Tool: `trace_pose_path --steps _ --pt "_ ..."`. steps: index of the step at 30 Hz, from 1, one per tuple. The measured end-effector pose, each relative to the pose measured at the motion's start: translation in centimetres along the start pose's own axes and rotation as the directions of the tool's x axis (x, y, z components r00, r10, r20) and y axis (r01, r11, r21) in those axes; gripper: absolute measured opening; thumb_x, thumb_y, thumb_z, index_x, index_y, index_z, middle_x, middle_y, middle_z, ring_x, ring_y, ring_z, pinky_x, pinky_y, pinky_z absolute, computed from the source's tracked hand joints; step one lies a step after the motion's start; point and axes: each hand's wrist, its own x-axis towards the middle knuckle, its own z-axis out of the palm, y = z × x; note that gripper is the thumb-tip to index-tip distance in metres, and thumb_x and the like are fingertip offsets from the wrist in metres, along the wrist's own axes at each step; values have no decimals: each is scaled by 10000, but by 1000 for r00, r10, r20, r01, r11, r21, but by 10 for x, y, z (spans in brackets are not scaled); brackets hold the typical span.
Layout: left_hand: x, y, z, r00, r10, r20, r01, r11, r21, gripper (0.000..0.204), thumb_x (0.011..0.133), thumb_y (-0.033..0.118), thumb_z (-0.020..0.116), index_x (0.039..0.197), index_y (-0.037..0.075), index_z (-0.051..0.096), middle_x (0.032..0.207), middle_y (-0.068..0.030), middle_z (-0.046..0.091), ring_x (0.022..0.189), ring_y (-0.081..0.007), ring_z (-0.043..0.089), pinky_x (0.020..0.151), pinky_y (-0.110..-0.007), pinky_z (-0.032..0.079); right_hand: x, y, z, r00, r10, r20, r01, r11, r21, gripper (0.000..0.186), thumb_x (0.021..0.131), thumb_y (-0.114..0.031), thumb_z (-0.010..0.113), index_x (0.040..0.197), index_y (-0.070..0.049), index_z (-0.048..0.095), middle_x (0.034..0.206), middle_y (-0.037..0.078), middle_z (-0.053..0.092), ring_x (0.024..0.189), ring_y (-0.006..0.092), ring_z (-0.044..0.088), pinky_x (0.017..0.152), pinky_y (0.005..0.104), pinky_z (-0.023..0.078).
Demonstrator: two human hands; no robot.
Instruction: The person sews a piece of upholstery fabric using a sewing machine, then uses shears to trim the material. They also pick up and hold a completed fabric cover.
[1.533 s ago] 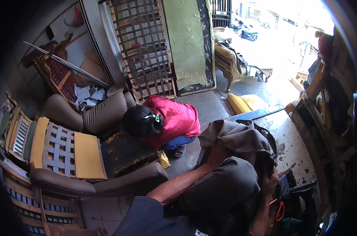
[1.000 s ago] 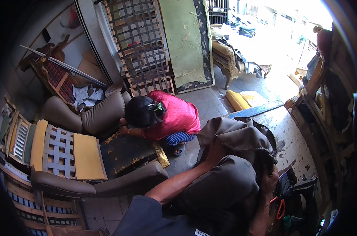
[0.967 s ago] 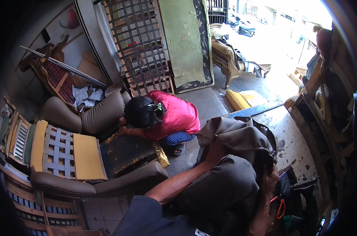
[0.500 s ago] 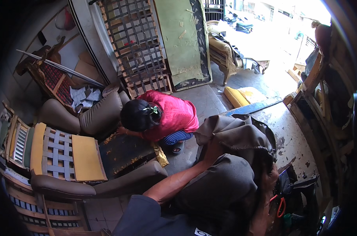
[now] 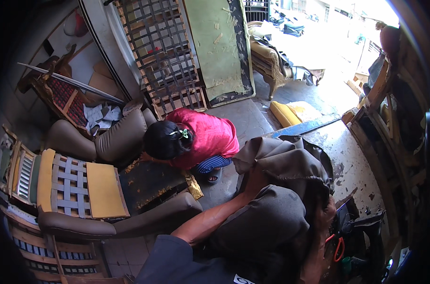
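Note:
Across my lap lies a grey-brown upholstery cover [image 5: 290,163] with a stitched seam and loose folds. My left hand [image 5: 255,182] reaches under its left fold, with the fingers hidden. At the cover's right edge, my right hand [image 5: 325,211] is closed on the material, its fingertips partly covered. Beneath and nearer to me, a rounded dark shape [image 5: 267,215] shows, either my knee or more of the covering; I cannot tell.
A person in a red top [image 5: 208,137] crouches ahead-left at a dark panel [image 5: 153,182]. Brown padded sofa parts [image 5: 163,215] and a webbed frame [image 5: 70,184] lie left. Red-handled scissors [image 5: 339,248] are by my right forearm. Wooden frames [image 5: 390,128] stand right; yellow foam [image 5: 285,115] lies ahead.
The view has shifted very slightly. My hands and the cover stay almost as they were, and the crouching person's head and arm have moved a little.

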Motion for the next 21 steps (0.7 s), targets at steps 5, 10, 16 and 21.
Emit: trace_pose_path --steps 5,10,16,21 --pt "1 2 8 1000 10 4 -10 1000 -24 472 937 405 704 1270 71 719 1366 -174 607 1311 -381 532 1084 -547 371 0 0 -3 1000 -5 -8 5 1000 -9 308 1000 -267 705 1102 23 704 1035 219 716 985 409 693 865 458 521" --pt "1 0 5 1000 3 2 -3 1000 -13 472 939 405 703 1271 70 718 1369 -173 608 1314 -380 532 1085 -545 372 1 -4 -5 999 36 19 -37 999 8 308 1000 -265 702 1113 21 704 1039 220 717 990 407 692 873 454 521" --pt "-4 -4 3 1000 -9 9 9 1000 -5 471 942 405 702 1273 69 717 1374 -173 608 1319 -379 532 1085 -544 373 2 -12 -6 1000 2 28 -2 1000 11 318 1010 -274 688 1118 25 704 1033 225 714 997 411 687 874 460 515" --pt "-6 -7 6 1000 -14 13 14 1000 -12 471 944 404 701 1274 69 716 1377 -172 608 1323 -378 532 1086 -542 373 2 1 -3 995 -96 -28 96 995 -22 347 1027 -334 695 1095 6 708 958 175 720 879 270 686 789 402 516"
